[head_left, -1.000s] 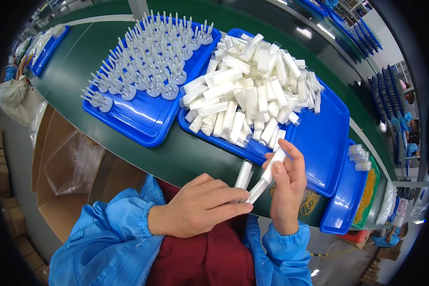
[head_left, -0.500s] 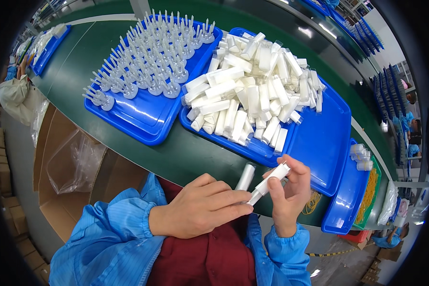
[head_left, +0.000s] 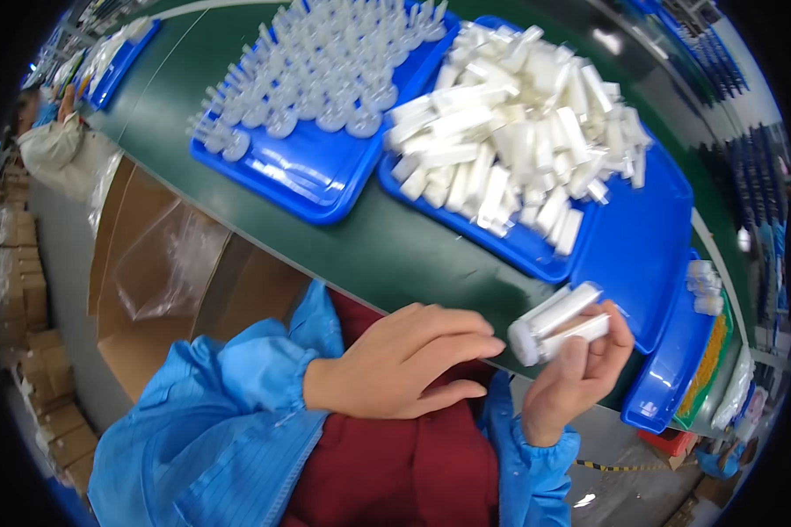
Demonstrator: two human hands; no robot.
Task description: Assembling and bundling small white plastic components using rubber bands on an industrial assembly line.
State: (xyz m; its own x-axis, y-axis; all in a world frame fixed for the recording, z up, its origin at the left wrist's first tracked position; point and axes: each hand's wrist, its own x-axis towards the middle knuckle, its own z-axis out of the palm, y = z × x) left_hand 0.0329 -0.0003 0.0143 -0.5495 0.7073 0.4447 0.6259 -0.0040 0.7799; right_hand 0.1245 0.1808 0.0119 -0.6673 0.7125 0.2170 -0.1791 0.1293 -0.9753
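Note:
My right hand (head_left: 580,378) has its fingers closed around a slim white piece (head_left: 584,332). Against it lies a white cylinder (head_left: 564,307) in clear plastic, with a round translucent end (head_left: 525,342); whether the two are joined, I cannot tell. Over the table's front edge, my left hand (head_left: 404,360) is open and empty, its fingers spread toward the pieces without touching them. Beyond, a big heap of similar white pieces (head_left: 518,123) in clear sleeves covers much of a blue tray (head_left: 475,230).
At left, another blue tray (head_left: 299,189) bears many translucent stemmed parts (head_left: 325,79) with round bases. On the right are a bare blue tray (head_left: 628,237), a smaller blue tray (head_left: 668,378) and yellow rubber bands (head_left: 707,364). A cardboard box (head_left: 149,290) stands below the table edge.
My left hand has let go of the white piece and drawn away, its fingers opening. The right hand has shifted right, and the cylinder now lies alongside its piece. The view has turned slightly.

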